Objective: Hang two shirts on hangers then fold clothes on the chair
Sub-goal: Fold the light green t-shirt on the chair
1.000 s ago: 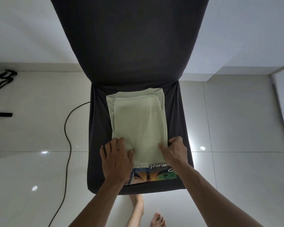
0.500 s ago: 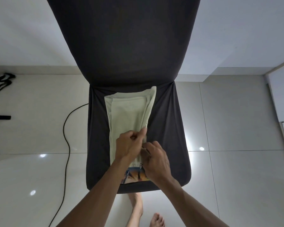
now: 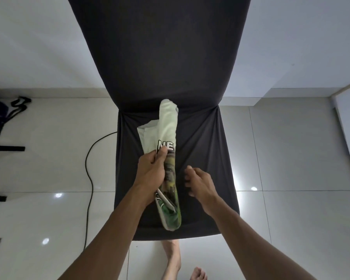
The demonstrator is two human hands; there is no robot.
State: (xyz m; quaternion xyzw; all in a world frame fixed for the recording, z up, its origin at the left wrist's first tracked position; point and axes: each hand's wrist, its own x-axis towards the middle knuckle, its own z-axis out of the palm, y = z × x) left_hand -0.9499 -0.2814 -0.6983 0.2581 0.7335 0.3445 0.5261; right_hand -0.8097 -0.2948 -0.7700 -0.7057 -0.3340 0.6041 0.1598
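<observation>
A tiled floor [image 3: 291,158] of pale glossy squares fills most of the view, meeting a white wall [image 3: 38,37] at the far side. A chair [image 3: 206,150] in a dark grey stretch cover stands in the middle, its tall back rising at the far end and its seat reaching toward the near edge. Above the seat is a pale green shirt [image 3: 167,126], folded into a long narrow bundle that runs from near the seat's front edge up to the base of the chair back; a colourful print faces up on its near half, with white letters "NE" showing midway. The left hand [image 3: 151,173] grips the bundle around its middle, thumb on top by the letters and fingers curled beneath. The right hand [image 3: 198,183] hovers just right of the shirt, apart from it, fingers loosely spread and holding nothing. A black cable [image 3: 88,178] snakes over the floor left of the chair. A dark bag with straps [image 3: 0,116] lies at the far left. Bare feet [image 3: 198,274] show at the near edge below the seat.
</observation>
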